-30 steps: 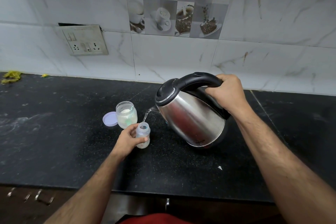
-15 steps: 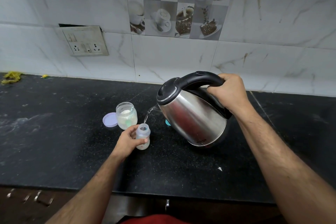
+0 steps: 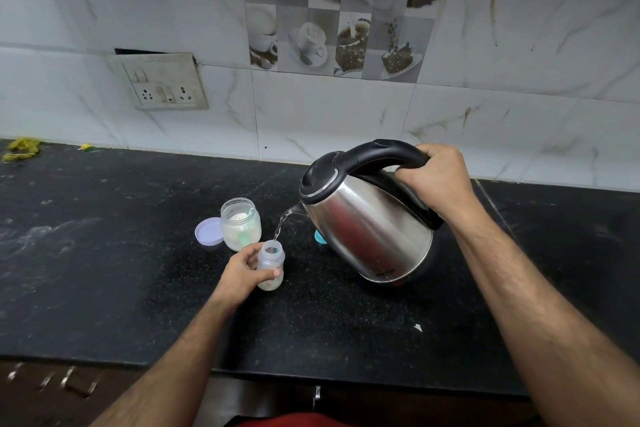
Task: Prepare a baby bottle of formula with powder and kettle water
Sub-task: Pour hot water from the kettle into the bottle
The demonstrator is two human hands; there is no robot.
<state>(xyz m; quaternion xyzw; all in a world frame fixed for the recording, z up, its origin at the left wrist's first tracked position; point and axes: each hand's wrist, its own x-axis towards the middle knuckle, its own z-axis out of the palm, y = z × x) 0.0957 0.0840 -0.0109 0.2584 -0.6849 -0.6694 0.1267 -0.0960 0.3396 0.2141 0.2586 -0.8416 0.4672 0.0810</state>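
Little has moved since earlier: water keeps running. Left hand (image 3: 244, 272) grips the baby bottle (image 3: 271, 267) standing on the near counter (image 3: 104, 270), just beside the powder jar (image 3: 240, 224). Right hand (image 3: 438, 180) clasps the tilted kettle (image 3: 367, 222). Filling step; next, level the kettle before overflow.
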